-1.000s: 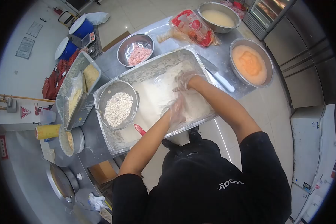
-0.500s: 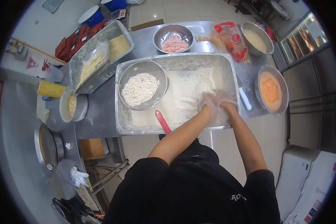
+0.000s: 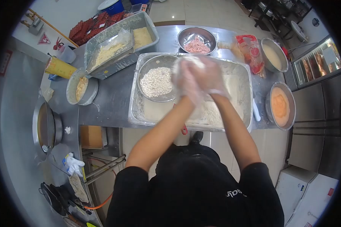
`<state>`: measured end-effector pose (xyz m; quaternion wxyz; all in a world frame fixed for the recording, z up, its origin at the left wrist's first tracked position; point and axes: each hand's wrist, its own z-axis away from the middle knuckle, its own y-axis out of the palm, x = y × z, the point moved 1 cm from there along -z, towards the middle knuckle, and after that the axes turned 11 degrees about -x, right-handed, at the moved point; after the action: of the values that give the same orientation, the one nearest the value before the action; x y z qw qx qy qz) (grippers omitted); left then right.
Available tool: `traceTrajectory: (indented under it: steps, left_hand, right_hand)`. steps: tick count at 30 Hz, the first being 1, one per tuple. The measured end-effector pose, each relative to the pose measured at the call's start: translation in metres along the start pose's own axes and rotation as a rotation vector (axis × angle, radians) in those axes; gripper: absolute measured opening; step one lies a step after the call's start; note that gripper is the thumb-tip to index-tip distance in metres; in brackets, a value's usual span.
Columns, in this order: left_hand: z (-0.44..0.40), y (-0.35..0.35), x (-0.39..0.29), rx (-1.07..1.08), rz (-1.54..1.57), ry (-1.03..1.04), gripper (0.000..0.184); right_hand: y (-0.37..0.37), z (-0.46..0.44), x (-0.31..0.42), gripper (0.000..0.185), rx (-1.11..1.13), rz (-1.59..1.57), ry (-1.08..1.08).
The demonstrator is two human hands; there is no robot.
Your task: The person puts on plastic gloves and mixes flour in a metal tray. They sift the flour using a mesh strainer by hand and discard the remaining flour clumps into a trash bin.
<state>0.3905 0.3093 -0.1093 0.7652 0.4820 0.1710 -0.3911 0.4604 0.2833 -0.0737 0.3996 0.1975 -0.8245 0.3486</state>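
Note:
Both my hands wear clear plastic gloves and are raised over the metal tray [image 3: 132, 109] of white flour. My left hand [image 3: 187, 83] and my right hand [image 3: 210, 73] press together, their fingers curled and blurred. A white, floury mass [image 3: 195, 62] shows at the fingertips between them; its kind cannot be made out. Just left of the hands, a round sieve [image 3: 157, 63] full of pale flour crumbs [image 3: 156, 82] rests in the tray. A red handle [image 3: 184, 129] sticks out past the tray's front edge, partly hidden behind my left forearm.
Behind the tray stands a bowl of pink meat strips [image 3: 197, 46], beside a red plastic bag [image 3: 250, 51]. At right are a bowl of pale batter [image 3: 272, 58], a bowl of orange mixture [image 3: 280, 104] and a white-handled knife [image 3: 256, 110]. A grey bin [image 3: 121, 60] stands left.
My hands have lifted from the flour at the tray's right side and moved left and away from me, close to the sieve. The camera view has shifted.

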Motion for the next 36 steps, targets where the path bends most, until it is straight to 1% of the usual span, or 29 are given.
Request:
traceTrajectory:
  steps: [2,4,5,6,7,9,10,12,13,14,15,17,18,19,21,22,23,24,25,26,28,29,30,31,32,33,35,36]
  left_hand:
    - [-0.010,-0.025,-0.031,0.116,-0.097,0.104,0.043]
    - [-0.035,-0.051,-0.058,0.294,-0.053,-0.224,0.045]
    - [-0.044,-0.064,-0.067,0.264,-0.110,-0.223,0.047]
    - [-0.053,-0.073,-0.077,0.237,-0.171,-0.221,0.050]
    - [-0.052,-0.074,-0.088,0.211,-0.233,-0.220,0.053]
    - [-0.027,-0.073,-0.108,0.091,-0.414,-0.068,0.048]
    - [-0.017,-0.072,-0.115,0.033,-0.502,0.003,0.046]
    - [-0.042,-0.098,-0.104,0.104,-0.503,0.149,0.047]
    - [-0.057,-0.108,-0.096,0.150,-0.500,0.216,0.047]
    - [-0.070,-0.108,-0.090,0.141,-0.522,0.197,0.047]
    - [-0.058,-0.092,-0.083,0.106,-0.581,0.172,0.046]
    - [-0.023,-0.051,-0.082,0.022,-0.692,0.151,0.042]
    - [-0.025,-0.049,-0.071,0.057,-0.731,0.212,0.033]
    - [-0.026,-0.044,-0.061,0.146,-0.811,0.259,0.028]
    - [-0.024,-0.034,-0.042,0.328,-0.968,0.352,0.018]
    - [-0.023,-0.028,-0.029,0.417,-1.040,0.385,0.016]
    - [-0.025,-0.026,-0.013,0.470,-1.102,0.309,0.018]
    - [-0.030,-0.027,0.005,0.519,-1.163,0.235,0.019]
    - [-0.038,-0.030,0.025,0.643,-1.398,0.468,0.021]
    - [-0.047,-0.035,0.045,0.764,-1.625,0.712,0.024]
    - [-0.057,-0.047,0.077,0.676,-1.967,0.566,0.030]
    - [-0.069,-0.058,0.095,0.754,-2.189,0.469,0.031]
    - [-0.083,-0.074,0.116,0.829,-2.409,0.362,0.033]
    - [-0.100,-0.107,0.146,1.024,-2.358,0.367,0.034]
    - [-0.098,-0.113,0.153,1.105,-2.289,0.363,0.037]
    - [-0.095,-0.118,0.160,1.184,-2.218,0.355,0.041]
    - [-0.056,-0.080,0.154,1.014,-2.155,0.059,0.047]
    - [-0.040,-0.056,0.159,0.856,-2.140,-0.194,0.048]
  right_hand:
    - [0.042,-0.009,-0.011,0.052,0.117,0.142,-0.004]
    - [0.071,-0.014,-0.016,0.055,0.245,0.186,0.032]
    - [0.083,-0.015,-0.022,0.056,0.308,0.204,0.056]
    - [0.089,-0.019,-0.036,0.055,0.433,0.332,-0.024]
    - [0.076,-0.027,-0.029,0.053,0.441,0.310,-0.031]
    - [0.040,-0.043,-0.028,0.050,0.466,0.279,-0.032]
    - [0.028,-0.047,-0.046,0.047,0.537,0.282,0.048]
    - [0.010,-0.056,-0.091,0.041,0.666,0.289,0.220]
    - [0.011,-0.051,-0.117,0.037,0.700,0.191,0.340]
    - [0.014,-0.036,-0.153,0.033,0.724,0.088,0.469]
    - [0.015,-0.020,-0.186,0.029,0.738,-0.020,0.587]
    - [0.025,0.012,-0.223,0.023,0.920,0.074,0.210]
    - [0.026,0.037,-0.238,0.023,0.913,-0.091,0.467]
    - [0.025,0.055,-0.249,0.023,0.889,-0.260,0.717]
    - [0.013,0.075,-0.275,0.026,1.084,0.011,0.360]
    - [0.003,0.077,-0.270,0.027,1.166,0.153,0.174]
    - [-0.008,0.078,-0.266,0.028,1.254,0.253,0.105]
    - [-0.028,0.068,-0.231,0.028,1.340,0.355,0.031]
    - [-0.039,0.060,-0.213,0.029,1.428,0.459,-0.049]
    - [-0.036,0.055,-0.243,0.030,1.399,0.458,-0.080]
    - [-0.036,0.026,-0.228,0.029,1.045,0.623,-0.100]
    - [-0.037,0.016,-0.222,0.029,0.862,0.698,-0.098]
    - [-0.034,0.016,-0.232,0.029,0.699,0.694,-0.125]
    - [-0.025,0.019,-0.252,0.028,0.532,0.688,-0.153]
    - [-0.020,0.016,-0.272,0.028,0.359,0.681,-0.187]
    - [-0.017,0.015,-0.290,0.028,0.263,0.679,-0.119]
    - [-0.017,0.032,-0.315,0.029,0.102,0.664,0.034]
    - [-0.020,0.037,-0.317,0.032,0.188,0.701,0.048]
